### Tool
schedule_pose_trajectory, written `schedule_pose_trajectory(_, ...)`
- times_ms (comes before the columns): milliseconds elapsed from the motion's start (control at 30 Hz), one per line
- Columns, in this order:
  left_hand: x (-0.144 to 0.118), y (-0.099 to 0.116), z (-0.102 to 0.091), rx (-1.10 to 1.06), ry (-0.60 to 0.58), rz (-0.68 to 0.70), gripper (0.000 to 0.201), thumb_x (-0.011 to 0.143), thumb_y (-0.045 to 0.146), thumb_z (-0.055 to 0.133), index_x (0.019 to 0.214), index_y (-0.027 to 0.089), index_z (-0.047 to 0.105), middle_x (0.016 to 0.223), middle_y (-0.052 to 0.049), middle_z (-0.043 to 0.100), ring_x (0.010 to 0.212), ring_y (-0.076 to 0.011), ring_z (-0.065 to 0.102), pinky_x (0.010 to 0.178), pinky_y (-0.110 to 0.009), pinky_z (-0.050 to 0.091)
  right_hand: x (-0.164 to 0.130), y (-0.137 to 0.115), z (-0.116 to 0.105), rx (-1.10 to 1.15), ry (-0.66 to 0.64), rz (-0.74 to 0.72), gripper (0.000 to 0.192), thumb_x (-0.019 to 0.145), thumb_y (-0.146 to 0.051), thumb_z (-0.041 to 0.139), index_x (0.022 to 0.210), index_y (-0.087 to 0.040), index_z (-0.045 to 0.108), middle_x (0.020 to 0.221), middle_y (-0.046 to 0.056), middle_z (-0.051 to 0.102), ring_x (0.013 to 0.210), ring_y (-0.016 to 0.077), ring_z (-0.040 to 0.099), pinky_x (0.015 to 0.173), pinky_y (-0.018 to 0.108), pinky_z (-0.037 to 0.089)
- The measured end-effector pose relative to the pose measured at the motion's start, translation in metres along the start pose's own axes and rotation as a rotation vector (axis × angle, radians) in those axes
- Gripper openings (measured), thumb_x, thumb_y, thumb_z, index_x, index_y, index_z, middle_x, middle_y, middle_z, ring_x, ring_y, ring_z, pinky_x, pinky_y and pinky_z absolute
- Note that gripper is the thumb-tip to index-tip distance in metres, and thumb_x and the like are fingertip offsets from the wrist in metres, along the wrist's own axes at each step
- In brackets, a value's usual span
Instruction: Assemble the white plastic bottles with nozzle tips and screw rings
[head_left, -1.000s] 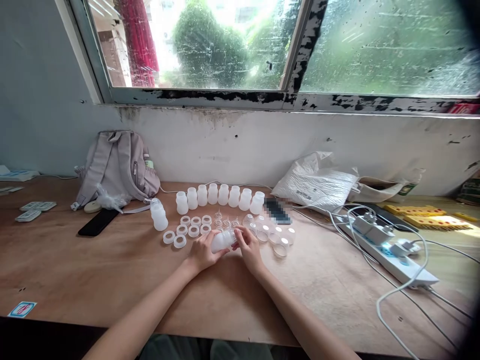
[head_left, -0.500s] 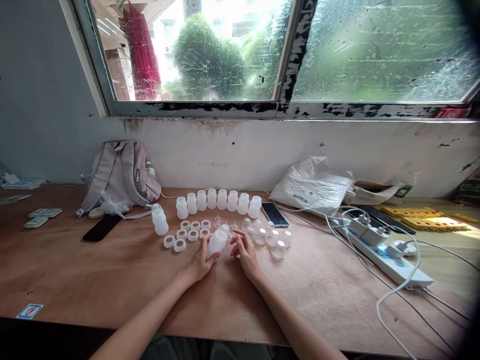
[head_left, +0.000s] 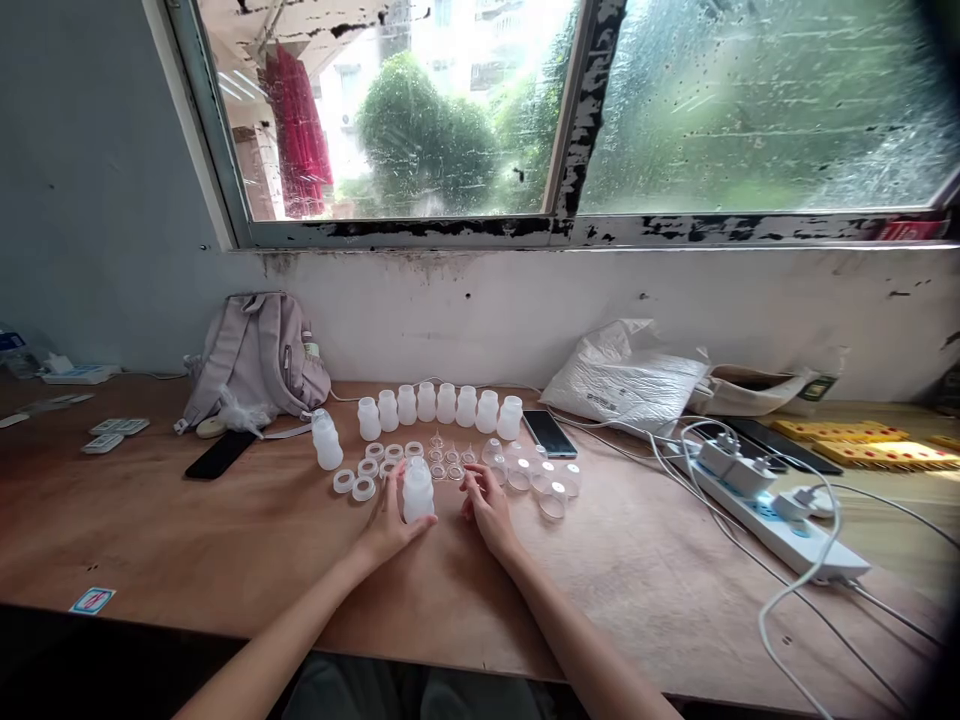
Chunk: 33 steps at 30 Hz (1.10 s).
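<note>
My left hand (head_left: 388, 520) is wrapped around the side of a frosted white baby bottle (head_left: 418, 492), which stands upright near the middle of the table. To its right, my right hand (head_left: 487, 503) hovers by the wood with loosely bent fingers and nothing visible in them. Clear bottle nipples (head_left: 452, 458) sit just beyond the fingertips. White collar rings (head_left: 364, 488) lie to the left, partly hidden by my left hand. Clear domed caps (head_left: 553, 500) are grouped to the right. Behind them runs a row of open bottles (head_left: 447, 404). Another bottle (head_left: 326, 440), with a top fitted, stands at the left.
A phone (head_left: 550, 433) lies right of the bottle row, and a black phone (head_left: 220, 455) lies by the backpack (head_left: 259, 355). On the right are a silver pouch (head_left: 630, 375), a power strip (head_left: 780, 525) with trailing cables, and yellow trays (head_left: 862, 445).
The bottle in my left hand has gone from tilted to upright and moved left and down. My right hand has stayed near the nipples, now farther from the bottle. The camera view has shifted slightly.
</note>
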<state>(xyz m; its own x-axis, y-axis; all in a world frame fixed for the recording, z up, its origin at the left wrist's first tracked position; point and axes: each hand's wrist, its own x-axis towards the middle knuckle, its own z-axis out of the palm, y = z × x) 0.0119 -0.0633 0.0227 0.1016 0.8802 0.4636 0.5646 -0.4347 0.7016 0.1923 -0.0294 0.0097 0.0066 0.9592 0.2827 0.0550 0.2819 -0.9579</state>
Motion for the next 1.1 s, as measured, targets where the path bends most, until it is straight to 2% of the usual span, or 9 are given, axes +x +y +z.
schedule_pose_trajectory(100, 0.014, 0.018, -0.019, 0.044, 0.046, 0.067, 0.065, 0.072, 0.037, 0.055, 0.127, 0.021, 0.023, 0.123, -0.012, 0.042, 0.111, -0.0207, 0.043, 0.092, -0.036, 0.037, 0.000, 0.000, 0.000, -0.011, -0.002, -0.009, 0.032, 0.078, -0.045, 0.044, 0.096, -0.019, 0.049, 0.068, -0.002, 0.052, 0.040, 0.0079, 0.047, 0.035, 0.020, 0.039)
schedule_pose_trajectory(167, 0.026, 0.028, -0.031, 0.113, -0.014, 0.104, 0.051, 0.074, 0.037, 0.053, 0.120, 0.022, 0.036, 0.111, -0.008, 0.052, 0.102, -0.0195, 0.050, 0.087, -0.034, 0.039, 0.001, 0.001, -0.001, -0.029, 0.009, -0.027, 0.033, 0.077, -0.045, 0.045, 0.096, -0.019, 0.049, 0.069, -0.001, 0.052, 0.041, 0.0081, 0.047, 0.036, 0.021, 0.040)
schedule_pose_trajectory(233, 0.039, 0.034, -0.042, 0.206, -0.099, 0.142, 0.035, 0.073, 0.037, 0.053, 0.105, 0.023, 0.051, 0.099, -0.005, 0.059, 0.092, -0.0190, 0.055, 0.084, -0.033, 0.041, 0.001, 0.002, -0.001, -0.050, 0.018, -0.041, 0.033, 0.076, -0.045, 0.046, 0.095, -0.018, 0.050, 0.068, -0.001, 0.052, 0.041, 0.0083, 0.047, 0.036, 0.021, 0.040)
schedule_pose_trajectory(300, 0.052, 0.037, -0.054, 0.300, -0.127, 0.148, 0.030, 0.070, 0.039, 0.056, 0.094, 0.022, 0.057, 0.092, -0.004, 0.062, 0.087, -0.0194, 0.056, 0.082, -0.032, 0.041, 0.002, 0.003, -0.002, -0.071, 0.029, -0.048, 0.033, 0.077, -0.045, 0.046, 0.094, -0.018, 0.050, 0.067, -0.001, 0.052, 0.041, 0.0085, 0.048, 0.036, 0.021, 0.040)
schedule_pose_trajectory(433, 0.084, 0.036, -0.089, 0.451, -0.042, 0.050, 0.034, 0.068, 0.044, 0.056, 0.091, 0.019, 0.058, 0.089, -0.004, 0.064, 0.085, -0.0195, 0.057, 0.078, -0.029, 0.042, 0.003, 0.004, -0.004, -0.109, 0.055, -0.080, 0.032, 0.077, -0.045, 0.045, 0.093, -0.018, 0.051, 0.067, 0.000, 0.054, 0.041, 0.0087, 0.048, 0.038, 0.021, 0.040)
schedule_pose_trajectory(533, 0.112, 0.029, -0.118, 0.534, -0.035, -0.097, 0.036, 0.068, 0.045, 0.053, 0.093, 0.019, 0.057, 0.092, -0.003, 0.064, 0.085, -0.0186, 0.057, 0.075, -0.026, 0.042, 0.004, 0.003, -0.005, -0.134, 0.064, -0.108, 0.033, 0.077, -0.044, 0.045, 0.093, -0.017, 0.051, 0.067, 0.001, 0.055, 0.043, 0.0093, 0.048, 0.039, 0.022, 0.040)
schedule_pose_trajectory(633, 0.134, 0.015, -0.135, 0.688, -0.060, -0.207, 0.037, 0.068, 0.045, 0.053, 0.094, 0.019, 0.056, 0.094, -0.004, 0.063, 0.087, -0.0195, 0.057, 0.073, -0.026, 0.041, 0.005, 0.004, -0.006, -0.157, 0.074, -0.112, 0.032, 0.077, -0.044, 0.045, 0.093, -0.017, 0.052, 0.067, 0.001, 0.054, 0.044, 0.0099, 0.048, 0.039, 0.022, 0.040)
schedule_pose_trajectory(767, 0.146, -0.008, -0.136, 0.815, -0.081, -0.285, 0.038, 0.067, 0.047, 0.051, 0.092, 0.019, 0.056, 0.093, -0.006, 0.064, 0.090, -0.0239, 0.056, 0.077, -0.032, 0.038, 0.006, 0.007, -0.007, -0.189, 0.072, -0.113, 0.030, 0.078, -0.043, 0.044, 0.093, -0.017, 0.052, 0.070, 0.003, 0.056, 0.047, 0.0109, 0.050, 0.041, 0.022, 0.041)
schedule_pose_trajectory(1100, 0.147, -0.046, -0.121, 0.917, -0.045, -0.381, 0.037, 0.067, 0.046, 0.049, 0.090, 0.018, 0.057, 0.086, -0.010, 0.065, 0.092, -0.0293, 0.055, 0.083, -0.038, 0.032, 0.004, 0.004, -0.007, -0.216, 0.092, -0.120, 0.033, 0.074, -0.046, 0.046, 0.088, -0.019, 0.056, 0.065, 0.002, 0.060, 0.045, 0.0120, 0.051, 0.039, 0.023, 0.040)
